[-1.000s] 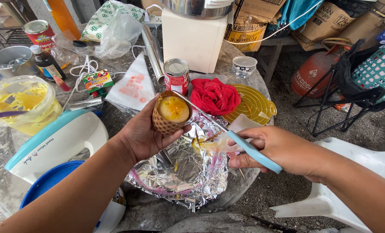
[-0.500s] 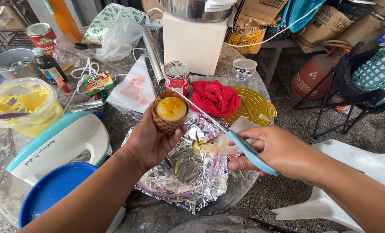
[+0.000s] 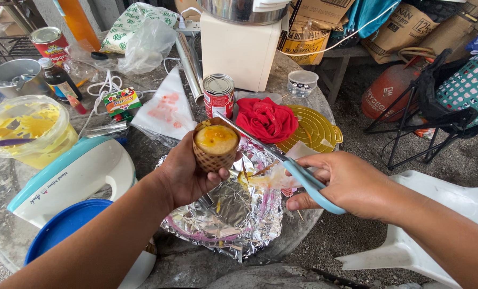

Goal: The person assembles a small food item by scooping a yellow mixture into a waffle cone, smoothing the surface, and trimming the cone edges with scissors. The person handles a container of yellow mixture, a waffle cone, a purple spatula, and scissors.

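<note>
Little changed since earlier: left hand (image 3: 188, 174) still grips small woven cup of yellow custard (image 3: 215, 146) above crumpled foil tray (image 3: 233, 214); right hand (image 3: 346, 184) clamps blue-handled scissors (image 3: 282, 158), blades at cup rim. Red cloth (image 3: 266, 119) behind.

- Left hand (image 3: 188, 174): raised above the table at centre, palm turned up and to the right, fingers (image 3: 224, 174) and thumb curled closed around a small round cup held upright.
- Left forearm: bare, running from the near left corner diagonally up to the wrist.
- Right hand (image 3: 348, 184): right of centre, knuckles up, fingers closed through scissor handles, thumb on the near side.
- Right forearm: bare, entering from the near right corner.
</note>
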